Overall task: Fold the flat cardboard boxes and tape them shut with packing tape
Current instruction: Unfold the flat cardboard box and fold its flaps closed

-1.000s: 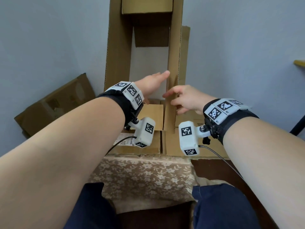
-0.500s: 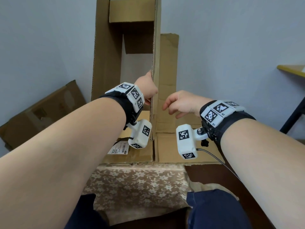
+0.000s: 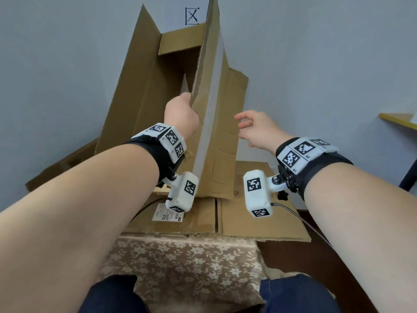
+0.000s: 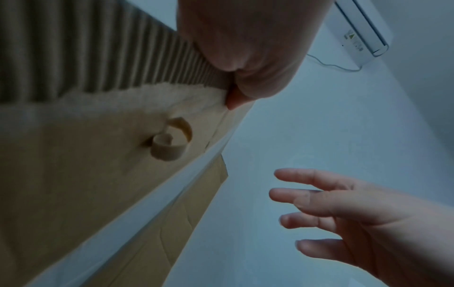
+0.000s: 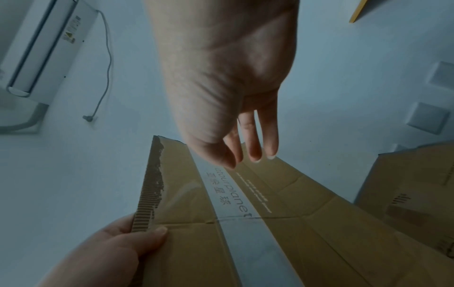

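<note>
A tall brown cardboard box (image 3: pixel 146 91) stands on end in front of me, partly unfolded, with a strip of pale printed tape (image 3: pixel 212 114) running down one panel. My left hand (image 3: pixel 181 115) pinches the corrugated edge of that panel (image 5: pixel 147 203), thumb on the near face. The same pinch shows in the left wrist view, left hand (image 4: pixel 243 64) on the cardboard box (image 4: pixel 73 174). My right hand (image 3: pixel 255 127) hovers just right of the panel with fingers spread, touching nothing. From the right wrist its fingers (image 5: pixel 253 143) hang above the taped panel (image 5: pixel 245 223).
More flat cardboard (image 3: pixel 259 218) lies on a low stand draped in floral cloth (image 3: pixel 185 267). Another flattened box (image 3: pixel 65 163) leans against the wall at the left. A yellow table edge (image 3: pixel 397 119) is at the right. An air conditioner (image 5: pixel 41 48) hangs on the wall.
The box has tipped and swung toward me, its taped panel now edge-on. My left hand went from touching the panel to pinching its edge. My right hand opened and lifted away.
</note>
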{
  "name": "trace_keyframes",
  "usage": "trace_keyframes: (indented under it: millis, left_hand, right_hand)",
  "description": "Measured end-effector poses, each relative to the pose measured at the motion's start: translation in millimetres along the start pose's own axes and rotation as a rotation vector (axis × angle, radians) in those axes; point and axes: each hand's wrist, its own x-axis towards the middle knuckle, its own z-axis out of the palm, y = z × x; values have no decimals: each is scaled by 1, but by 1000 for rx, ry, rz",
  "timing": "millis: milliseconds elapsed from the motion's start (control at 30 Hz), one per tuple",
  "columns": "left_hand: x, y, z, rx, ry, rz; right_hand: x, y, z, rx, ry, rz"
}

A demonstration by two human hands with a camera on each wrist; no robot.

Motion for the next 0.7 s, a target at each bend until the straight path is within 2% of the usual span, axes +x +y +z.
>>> trace_keyframes:
  millis: [367, 500, 700]
  left_hand:
    - [-24, 15, -86, 133, -19, 187]
    - [-25, 16, -93, 312, -94, 245]
    - [-25, 11, -84, 508, -246, 306]
  right_hand:
    - [-14, -55, -10, -338, 186, -250]
    - [-25, -66, -11, -422, 304, -290]
    - [-30, -56, -17, -744, 459, -291]
